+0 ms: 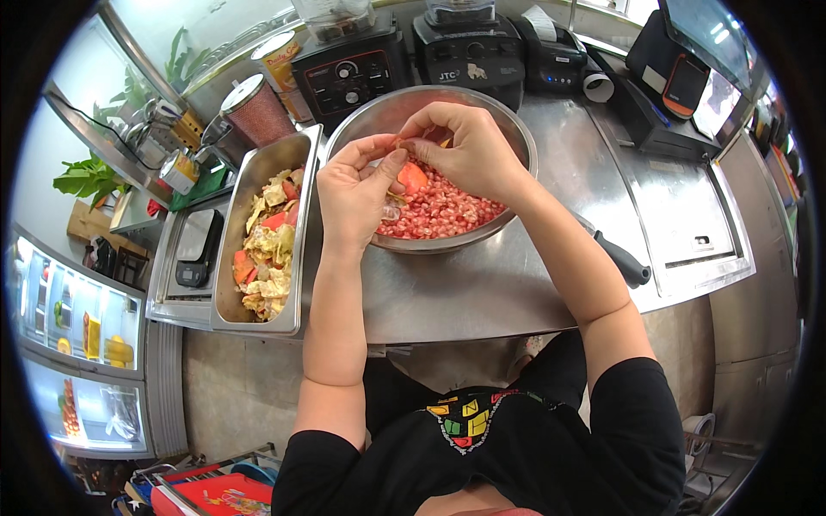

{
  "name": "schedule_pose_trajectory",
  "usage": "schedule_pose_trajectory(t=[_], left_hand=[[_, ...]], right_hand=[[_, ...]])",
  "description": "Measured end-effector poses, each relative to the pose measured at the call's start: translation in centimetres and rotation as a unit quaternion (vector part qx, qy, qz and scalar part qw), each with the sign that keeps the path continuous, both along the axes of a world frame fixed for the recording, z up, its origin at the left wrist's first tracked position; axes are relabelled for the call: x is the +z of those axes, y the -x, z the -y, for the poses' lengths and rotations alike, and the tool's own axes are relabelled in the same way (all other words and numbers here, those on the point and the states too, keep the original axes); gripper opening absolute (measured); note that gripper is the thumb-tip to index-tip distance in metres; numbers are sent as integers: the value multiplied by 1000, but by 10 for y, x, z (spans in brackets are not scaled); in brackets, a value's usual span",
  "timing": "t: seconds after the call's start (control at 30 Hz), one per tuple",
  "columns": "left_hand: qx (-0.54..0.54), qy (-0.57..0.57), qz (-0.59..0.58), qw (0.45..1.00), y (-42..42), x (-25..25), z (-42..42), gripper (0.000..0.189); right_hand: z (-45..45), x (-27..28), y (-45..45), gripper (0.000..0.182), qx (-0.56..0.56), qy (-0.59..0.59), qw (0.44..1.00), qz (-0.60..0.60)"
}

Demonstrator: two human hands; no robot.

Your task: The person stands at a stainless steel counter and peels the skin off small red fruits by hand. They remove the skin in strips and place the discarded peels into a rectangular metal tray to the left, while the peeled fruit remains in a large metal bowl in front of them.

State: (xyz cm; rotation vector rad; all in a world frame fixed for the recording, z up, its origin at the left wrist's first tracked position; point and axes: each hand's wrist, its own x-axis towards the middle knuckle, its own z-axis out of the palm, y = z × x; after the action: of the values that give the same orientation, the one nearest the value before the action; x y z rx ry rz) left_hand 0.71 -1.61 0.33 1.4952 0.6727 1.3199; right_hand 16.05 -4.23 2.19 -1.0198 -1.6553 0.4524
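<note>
Both hands meet over a large stainless steel bowl (445, 244) of loose pomegranate seeds (452, 209). My left hand (355, 187) and my right hand (468, 145) pinch a small piece between thumbs and fingers; it looks like pomegranate, though the fingers mostly hide it. A red-orange piece of pomegranate rind (412, 178) shows just below the fingertips, and whether it is held or rests on the seeds I cannot tell. Left of the bowl, a deep steel pan (298, 284) holds peeled rind and pale membrane (270, 248).
A knife with a black handle (623, 258) lies right of the bowl, near my right forearm. Two blenders (352, 71) and a receipt printer (552, 61) stand behind it. At the left are a small scale (199, 248) and a pink-filled canister (261, 109). A payment terminal (687, 84) sits back right.
</note>
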Motion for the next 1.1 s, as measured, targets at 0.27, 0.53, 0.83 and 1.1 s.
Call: schedule_pose_trajectory(t=[0.27, 0.53, 0.83, 1.1], left_hand=[[10, 11, 22, 1000, 1, 0, -1, 14], [-10, 29, 14, 999, 5, 0, -1, 13], [-19, 51, 57, 997, 7, -3, -6, 13], [-53, 76, 30, 995, 7, 2, -3, 17]], right_hand=[[-6, -2, -6, 12, 44, 75, 994, -74], [-2, 3, -4, 16, 93, 183, 974, -99], [-6, -7, 0, 17, 90, 82, 992, -46], [0, -2, 2, 14, 73, 53, 996, -4]])
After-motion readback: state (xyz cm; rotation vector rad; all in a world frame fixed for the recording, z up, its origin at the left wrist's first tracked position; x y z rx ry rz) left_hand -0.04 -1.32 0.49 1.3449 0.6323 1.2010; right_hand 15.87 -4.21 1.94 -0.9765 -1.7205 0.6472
